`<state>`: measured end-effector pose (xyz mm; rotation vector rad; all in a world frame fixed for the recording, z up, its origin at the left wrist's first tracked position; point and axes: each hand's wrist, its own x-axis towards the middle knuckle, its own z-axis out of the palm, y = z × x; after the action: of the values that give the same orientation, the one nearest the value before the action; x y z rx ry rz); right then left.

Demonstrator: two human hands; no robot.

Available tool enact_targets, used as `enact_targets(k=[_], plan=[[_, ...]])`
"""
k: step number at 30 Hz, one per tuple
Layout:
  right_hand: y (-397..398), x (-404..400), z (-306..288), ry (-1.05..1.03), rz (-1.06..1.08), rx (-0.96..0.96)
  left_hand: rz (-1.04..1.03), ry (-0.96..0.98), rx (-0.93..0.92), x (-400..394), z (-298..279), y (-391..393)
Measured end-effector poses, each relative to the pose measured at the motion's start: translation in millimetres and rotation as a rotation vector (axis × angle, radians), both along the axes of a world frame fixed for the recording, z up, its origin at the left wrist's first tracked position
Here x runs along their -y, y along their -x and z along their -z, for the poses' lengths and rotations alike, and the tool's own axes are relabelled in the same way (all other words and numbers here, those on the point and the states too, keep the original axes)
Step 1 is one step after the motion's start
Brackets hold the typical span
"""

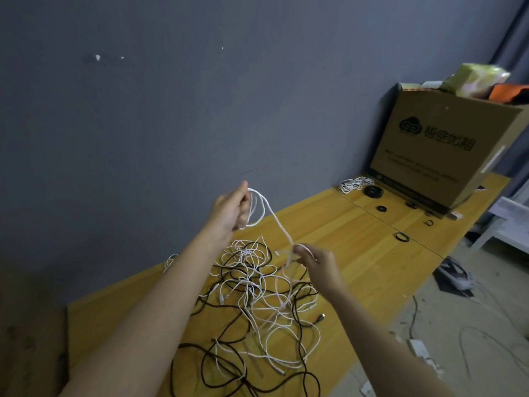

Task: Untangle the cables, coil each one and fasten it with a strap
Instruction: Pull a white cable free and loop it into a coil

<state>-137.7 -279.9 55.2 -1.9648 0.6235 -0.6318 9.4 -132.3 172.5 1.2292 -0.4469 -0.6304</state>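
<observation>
A tangle of white and black cables (pixel 257 299) lies on the wooden table (pixel 343 224). My left hand (pixel 232 207) is raised above the pile and grips a few loops of a white cable (pixel 274 216). That cable runs down and to the right to my right hand (pixel 315 260), which pinches it just above the pile. Below my right hand the cable drops into the tangle. A coiled white cable (pixel 353 184) and a coiled black cable (pixel 373 191) lie at the far end of the table, with small black straps (pixel 402 236) nearby.
A large cardboard box (pixel 446 150) with bags on top stands at the table's far right end. A grey wall runs along the left. On the floor to the right lie power strips (pixel 420 351), loose wires and shoes (pixel 455 275).
</observation>
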Motion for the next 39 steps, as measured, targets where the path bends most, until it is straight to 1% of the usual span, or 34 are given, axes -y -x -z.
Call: enact_targets(k=[2, 4, 6, 10, 12, 14, 16, 17, 19, 20, 21, 22, 23, 25, 27, 29, 31, 34, 36, 39], plan=[[3, -1, 10, 0.041, 0.031, -0.085, -0.008, 0.040, -0.052, 0, 1, -3], [4, -6, 16, 0.037, 0.021, -0.111, 0.013, 0.083, -0.089, 1, 0, -2], [2, -13, 15, 0.046, -0.029, -0.105, 0.024, 0.110, -0.102, 2, -2, 3], [-3, -23, 9, -0.029, -0.140, -0.130, 0.050, 0.229, -0.171, 5, -6, 10], [-3, -24, 14, 0.100, -0.179, -0.209, 0.011, 0.251, -0.143, 11, -3, 9], [0, -26, 18, 0.299, -0.212, -0.304, -0.037, 0.210, -0.029, 19, 8, 8], [0, -30, 19, 0.457, -0.251, -0.328, -0.066, 0.099, 0.177, 23, 21, 7], [0, -32, 18, 0.513, -0.266, -0.327, -0.076, 0.000, 0.326, 24, 25, 6], [1, -33, 15, 0.540, -0.267, -0.314, -0.044, -0.303, 0.689, 22, 32, 4], [2, -33, 13, 0.499, -0.245, -0.287, -0.026, -0.444, 0.878, 21, 36, 2], [2, -31, 12, 0.409, -0.204, -0.231, -0.004, -0.563, 1.051, 19, 40, -1], [2, -28, 12, 0.275, -0.154, -0.159, 0.023, -0.662, 1.184, 16, 44, -4], [2, -24, 12, 0.132, -0.104, -0.085, 0.065, -0.768, 1.267, 13, 44, -4], [3, -16, 9, -0.083, 0.001, 0.040, 0.144, -0.963, 1.350, 6, 45, -6], [3, -9, 2, -0.247, 0.102, 0.105, 0.223, -1.056, 1.393, 3, 47, -6], [4, -2, -3, -0.360, 0.186, 0.094, 0.319, -1.080, 1.396, 0, 47, -5], [5, 4, -3, -0.375, 0.238, -0.005, 0.431, -1.073, 1.346, -2, 48, -2], [5, 13, -4, -0.310, 0.288, -0.157, 0.573, -1.052, 1.224, -2, 53, 4], [4, 17, -7, -0.322, 0.290, -0.173, 0.565, -1.083, 1.269, -2, 57, 5], [2, 21, -9, -0.503, 0.319, -0.098, 0.424, -1.101, 1.373, -2, 59, -3]])
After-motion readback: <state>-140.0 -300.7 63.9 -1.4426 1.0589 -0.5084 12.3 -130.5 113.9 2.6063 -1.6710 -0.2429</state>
